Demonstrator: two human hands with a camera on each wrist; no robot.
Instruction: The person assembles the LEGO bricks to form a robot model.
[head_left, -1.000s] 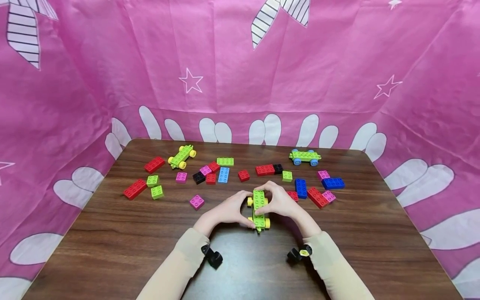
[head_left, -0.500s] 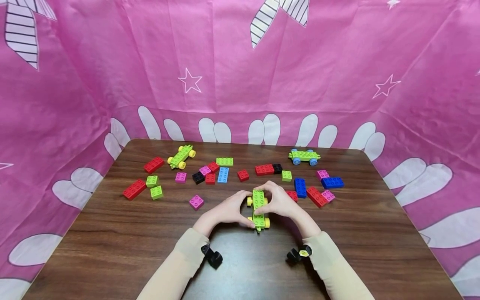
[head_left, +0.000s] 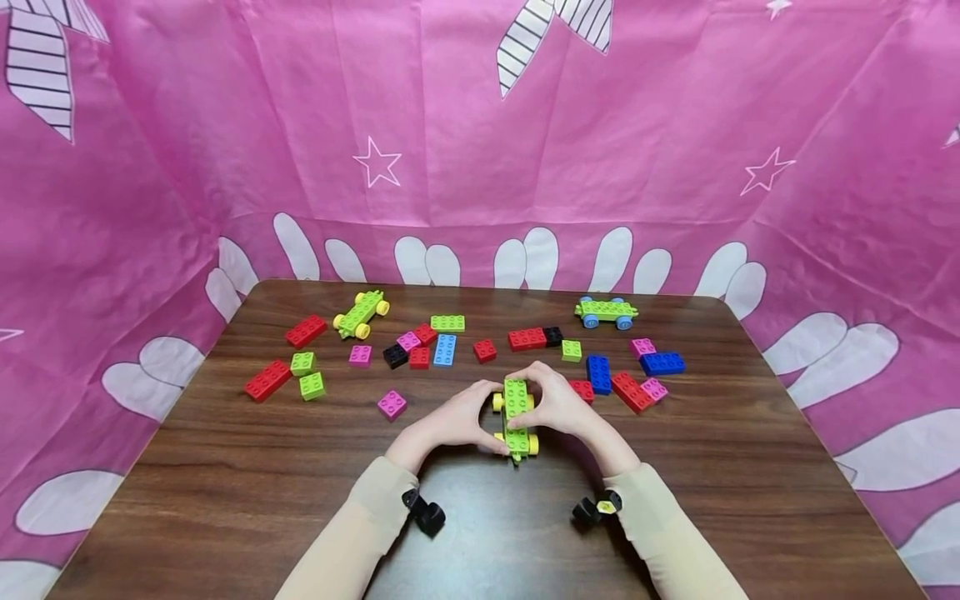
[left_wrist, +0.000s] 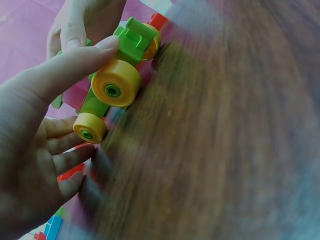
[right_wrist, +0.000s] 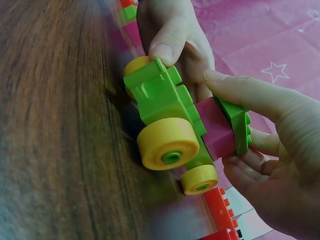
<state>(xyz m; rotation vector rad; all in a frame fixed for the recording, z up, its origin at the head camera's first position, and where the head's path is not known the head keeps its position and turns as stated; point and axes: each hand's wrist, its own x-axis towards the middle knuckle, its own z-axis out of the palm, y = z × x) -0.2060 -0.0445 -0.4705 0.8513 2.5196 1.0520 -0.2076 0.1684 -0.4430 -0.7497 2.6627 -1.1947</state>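
Note:
In the head view, a toy car base (head_left: 517,447) with a green chassis and yellow wheels stands on the table between both hands. My left hand (head_left: 459,419) holds the chassis, its thumb at the near end and its fingers along the far left side. A pink block (right_wrist: 216,127) sits on the chassis, and a green block (head_left: 516,398) lies over it, overhanging its sides. My right hand (head_left: 561,403) pinches this green block between thumb and fingers. The left wrist view shows the yellow wheels (left_wrist: 116,83) close over the wood; the pink block is partly hidden there.
A yellow-wheeled car base (head_left: 362,314) stands at the back left, a blue-wheeled one (head_left: 607,312) at the back right. Several loose blocks lie across the table, including a pink one (head_left: 392,405) left of the hands and a blue one (head_left: 598,375) to their right.
The head view has shifted very slightly. Both hands keep the same grip, and the toy car base stays in place between them.

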